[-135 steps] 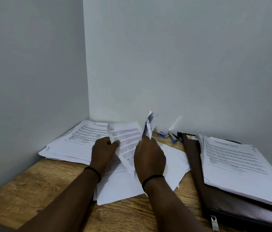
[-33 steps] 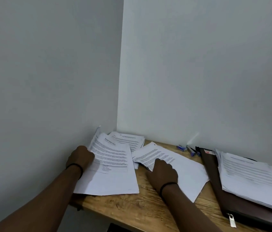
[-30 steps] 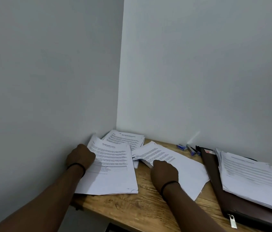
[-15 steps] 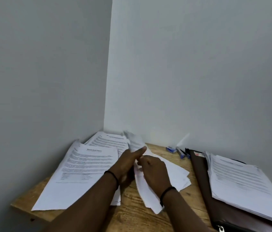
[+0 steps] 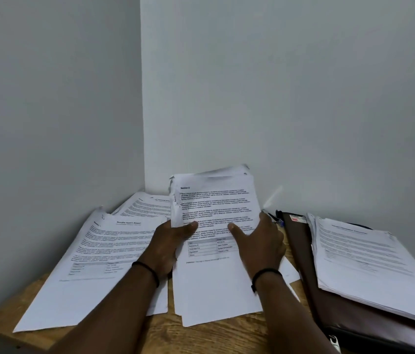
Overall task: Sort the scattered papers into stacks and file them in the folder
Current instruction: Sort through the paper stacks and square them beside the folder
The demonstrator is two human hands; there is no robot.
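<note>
stack (image 5: 91, 254) L | held sheets (image 5: 216, 215) ctr | folder (image 5: 301, 246) R, papers (image 5: 369, 259) on it

Held sheet (image 5: 216, 215) reads "Section 5"; left stack (image 5: 104, 251), "Sample Health Report".

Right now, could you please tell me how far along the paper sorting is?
Done: one white paper stack lies on the closed dark brown folder; another stack sits by the left wall. In hand: the left hand and right hand hold a printed bundle. Left: filing everything.
</note>
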